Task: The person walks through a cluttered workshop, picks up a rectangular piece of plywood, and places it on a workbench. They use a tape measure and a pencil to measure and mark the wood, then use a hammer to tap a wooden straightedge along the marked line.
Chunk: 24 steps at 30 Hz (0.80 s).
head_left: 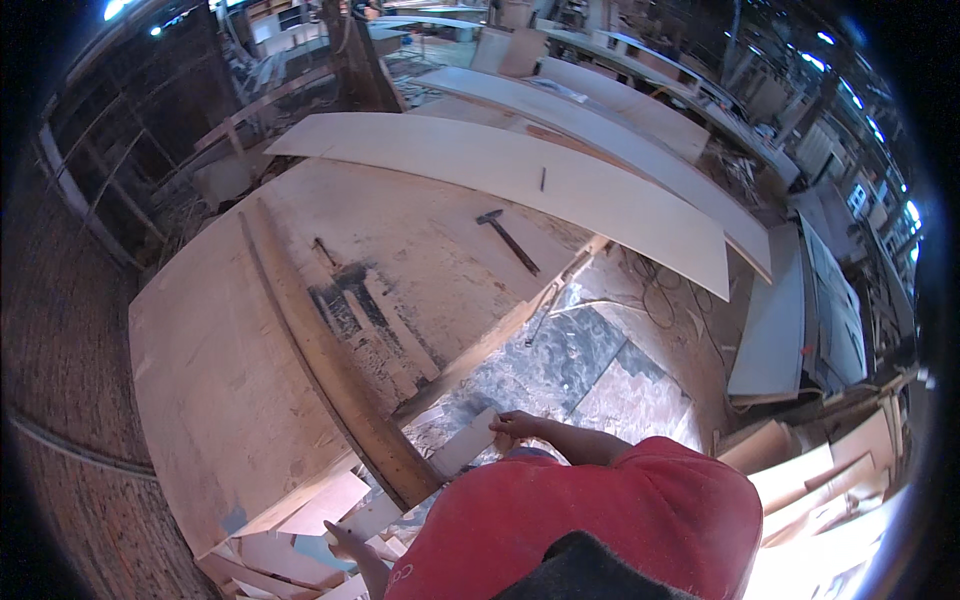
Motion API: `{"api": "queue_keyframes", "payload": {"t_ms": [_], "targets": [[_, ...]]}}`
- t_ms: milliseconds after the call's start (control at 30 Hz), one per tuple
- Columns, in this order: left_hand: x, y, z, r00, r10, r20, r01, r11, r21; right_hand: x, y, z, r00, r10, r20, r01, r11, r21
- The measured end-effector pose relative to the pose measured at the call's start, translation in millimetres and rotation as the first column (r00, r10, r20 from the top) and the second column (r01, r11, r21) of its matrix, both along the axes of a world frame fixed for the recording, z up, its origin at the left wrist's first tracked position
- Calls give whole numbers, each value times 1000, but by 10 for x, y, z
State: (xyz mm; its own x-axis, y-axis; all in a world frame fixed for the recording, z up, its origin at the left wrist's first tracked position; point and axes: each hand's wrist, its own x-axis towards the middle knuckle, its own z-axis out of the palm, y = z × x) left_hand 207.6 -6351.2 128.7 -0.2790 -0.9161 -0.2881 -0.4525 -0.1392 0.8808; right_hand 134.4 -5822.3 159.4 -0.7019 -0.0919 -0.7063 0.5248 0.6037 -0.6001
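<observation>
My right hand [512,428] is closed on the upper right end of a pale narrow board strip [464,446]. The strip slants down to the left, and a long brown wooden beam [330,380] hides its middle. At the strip's lower left end is my left hand [345,542], thumb raised and fingers mostly hidden; whether it grips the strip is unclear. The beam crosses a large wooden worktable [230,370] and juts past its near edge. A hammer [508,241] lies on the table's far right part.
A long pale panel [500,175] crosses the table's far side, with a small dark stick [543,179] on it. Sawdust and a black patch [350,290] mark the tabletop. Board offcuts [280,560] lie below left, more boards [830,470] lean at right, and cables [655,290] trail on the floor.
</observation>
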Motion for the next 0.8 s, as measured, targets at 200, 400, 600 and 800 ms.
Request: {"api": "queue_keyframes", "payload": {"t_ms": [200, 400, 600, 800], "targets": [[73, 16, 266, 972, -10, 233, 42, 991, -131, 31, -19, -195, 1000, 9, -27, -11, 998, -56], [122, -91, 118, 986, -5, 164, 23, 993, -112, 140, -129, 66, 982, 31, -187, -48, 995, -87], [110, -51, 92, 989, -35, 142, 53, 990, -128, 77, -63, -161, 1000, -4, 9, 4, 996, -84], [142, -135, 59, 981, -19, 192, 63, 973, -224, 104, -112, -245, 997, -7, -80, 2, 998, -65]]}}
